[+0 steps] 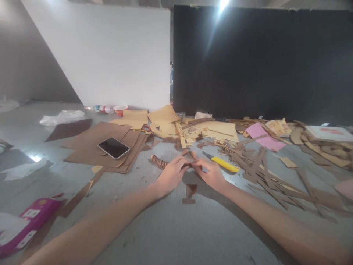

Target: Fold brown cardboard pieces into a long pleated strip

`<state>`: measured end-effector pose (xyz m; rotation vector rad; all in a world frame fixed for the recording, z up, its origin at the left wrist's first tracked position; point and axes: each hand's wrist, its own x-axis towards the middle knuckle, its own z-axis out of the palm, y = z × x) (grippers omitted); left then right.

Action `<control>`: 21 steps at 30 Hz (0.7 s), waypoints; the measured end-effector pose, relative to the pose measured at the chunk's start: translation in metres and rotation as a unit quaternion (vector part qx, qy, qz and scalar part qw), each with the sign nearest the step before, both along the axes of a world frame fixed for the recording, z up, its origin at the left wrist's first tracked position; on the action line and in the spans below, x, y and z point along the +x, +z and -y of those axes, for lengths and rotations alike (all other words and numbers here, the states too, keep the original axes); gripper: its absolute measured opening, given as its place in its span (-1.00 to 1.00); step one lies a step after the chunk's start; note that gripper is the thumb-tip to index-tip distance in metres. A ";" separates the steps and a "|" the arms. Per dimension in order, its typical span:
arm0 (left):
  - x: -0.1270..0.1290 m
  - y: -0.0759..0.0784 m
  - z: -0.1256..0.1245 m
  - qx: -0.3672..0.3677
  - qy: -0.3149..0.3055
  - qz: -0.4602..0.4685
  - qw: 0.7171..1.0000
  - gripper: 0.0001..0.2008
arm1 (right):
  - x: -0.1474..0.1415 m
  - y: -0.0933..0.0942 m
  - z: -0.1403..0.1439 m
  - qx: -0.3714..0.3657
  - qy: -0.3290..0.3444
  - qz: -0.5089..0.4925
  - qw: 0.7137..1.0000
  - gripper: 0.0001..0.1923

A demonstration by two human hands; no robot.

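My left hand (171,175) and my right hand (210,173) meet over the grey floor, fingertips pinching a small brown cardboard piece (188,165) between them. A corrugated cardboard strip (158,161) sticks out to the left from under my left hand. Just below the hands lie two small brown scraps (190,192). A yellow utility knife (222,162) lies on the floor right behind my right hand, untouched.
A phone (113,147) rests on a stack of brown cardboard sheets (91,145) at left. Tan sheets and many brown strips (264,173) litter the right. A pink sheet (261,136), a pink package (26,224), a cup (120,109), white and black boards behind.
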<state>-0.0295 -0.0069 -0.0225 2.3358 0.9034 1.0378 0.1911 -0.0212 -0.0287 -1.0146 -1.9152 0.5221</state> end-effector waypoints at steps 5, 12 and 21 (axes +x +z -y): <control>-0.001 -0.001 -0.001 -0.002 -0.014 0.018 1.000 -0.80 | 0.000 -0.002 -0.001 -0.012 -0.050 0.003 0.999 -0.73; 0.000 -0.003 -0.002 -0.005 0.030 0.080 0.996 -0.81 | -0.002 0.006 0.002 -0.029 -0.056 -0.004 0.998 -0.74; 0.000 -0.002 -0.005 -0.037 0.047 0.103 0.993 -0.82 | -0.001 0.000 -0.002 0.006 -0.047 0.004 0.999 -0.71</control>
